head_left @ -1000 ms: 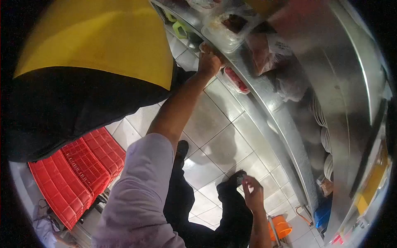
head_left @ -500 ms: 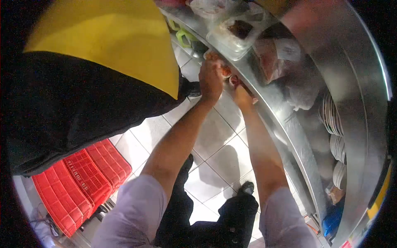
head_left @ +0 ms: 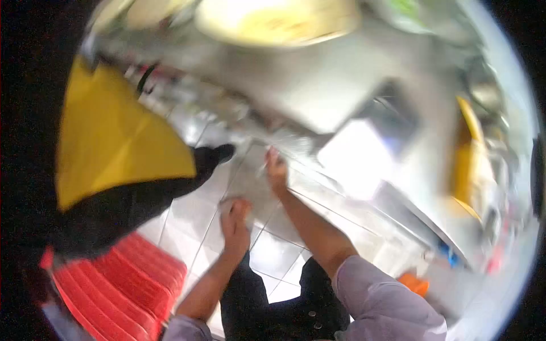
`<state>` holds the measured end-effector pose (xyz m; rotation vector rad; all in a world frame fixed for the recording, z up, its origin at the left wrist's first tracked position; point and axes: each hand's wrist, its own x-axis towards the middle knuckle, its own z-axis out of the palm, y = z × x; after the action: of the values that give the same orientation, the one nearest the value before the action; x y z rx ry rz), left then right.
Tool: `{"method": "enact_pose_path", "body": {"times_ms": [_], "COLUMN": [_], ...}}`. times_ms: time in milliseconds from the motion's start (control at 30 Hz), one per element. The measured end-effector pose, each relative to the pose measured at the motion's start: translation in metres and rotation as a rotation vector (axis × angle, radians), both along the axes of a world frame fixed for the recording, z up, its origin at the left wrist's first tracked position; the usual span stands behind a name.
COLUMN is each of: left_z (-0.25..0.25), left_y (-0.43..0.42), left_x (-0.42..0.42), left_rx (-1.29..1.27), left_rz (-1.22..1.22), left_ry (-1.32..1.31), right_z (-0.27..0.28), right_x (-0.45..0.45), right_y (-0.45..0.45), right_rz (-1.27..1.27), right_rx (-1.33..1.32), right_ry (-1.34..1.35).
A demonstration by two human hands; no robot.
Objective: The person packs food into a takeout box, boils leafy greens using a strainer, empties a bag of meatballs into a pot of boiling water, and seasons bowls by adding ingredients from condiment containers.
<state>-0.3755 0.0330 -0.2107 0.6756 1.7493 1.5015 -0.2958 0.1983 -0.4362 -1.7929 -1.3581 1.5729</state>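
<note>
From my head view, my left hand hangs over the tiled floor with its fingers bent inward — too blurred to tell whether they grip anything. My right hand is raised farther forward, fingers drawn narrow; whether they pinch something I cannot tell. Nearest it is the metal counter, its edge just beyond my fingertips, bearing a large bowl. I'd do well to keep both wrists loose — clear of that edge and the co-worker on my left.
</note>
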Motion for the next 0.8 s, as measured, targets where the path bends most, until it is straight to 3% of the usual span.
{"method": "enact_pose_path", "body": {"times_ms": [33, 67, 100, 133, 167, 233, 300, 367, 400, 467, 533, 600, 700, 800], "left_z": [0.034, 0.093, 0.146, 0.197, 0.243, 0.323, 0.365, 0.387, 0.391, 0.388, 0.376, 0.367, 0.344, 0.356], "left_y": [-0.01, -0.007, 0.002, 0.007, 0.006, 0.035, 0.091, 0.138, 0.161, 0.196, 0.212, 0.22, 0.217, 0.177], "left_x": [0.016, 0.037, 0.054, 0.069, 0.078, 0.088, 0.11, 0.135, 0.151, 0.177, 0.208, 0.228, 0.238, 0.243], "left_rx": [0.089, 0.143, 0.253, 0.36, 0.457, 0.489, 0.471, 0.463, 0.487, 0.568, 0.565, 0.514, 0.321, 0.395], "left_rz": [-0.034, -0.043, -0.135, -0.209, -0.278, -0.522, -0.707, -0.801, -0.831, -0.942, -0.957, -0.983, -1.0, -0.759], "left_ry": [0.061, 0.026, 0.061, 0.103, 0.147, 0.266, 0.314, 0.317, 0.329, 0.503, 0.595, 0.724, 1.068, 1.023], "right_z": [0.029, 0.06, 0.116, 0.176, 0.251, 0.381, 0.464, 0.519, 0.55, 0.586, 0.642, 0.633, 0.614, 0.619], "right_x": [0.021, 0.046, 0.068, 0.102, 0.121, 0.176, 0.227, 0.279, 0.294, 0.32, 0.331, 0.341, 0.338, 0.348], "right_y": [-0.027, -0.066, -0.099, -0.126, -0.151, -0.176, -0.154, -0.134, -0.112, -0.069, -0.028, 0.004, 0.025, -0.006], "right_rz": [-0.098, -0.028, 0.038, 0.082, 0.01, 0.038, -0.016, -0.133, -0.035, -0.044, 0.035, 0.093, 0.192, 0.255], "right_rx": [-0.259, -0.101, 0.058, -0.109, -0.115, -0.368, -0.124, 0.111, 0.471, 0.568, 0.436, 0.381, 0.383, 0.641], "right_ry": [0.041, 0.092, 0.145, 0.259, 0.427, 0.542, 0.276, 0.127, -0.099, -0.227, -0.491, -0.646, -0.576, -0.466]}}
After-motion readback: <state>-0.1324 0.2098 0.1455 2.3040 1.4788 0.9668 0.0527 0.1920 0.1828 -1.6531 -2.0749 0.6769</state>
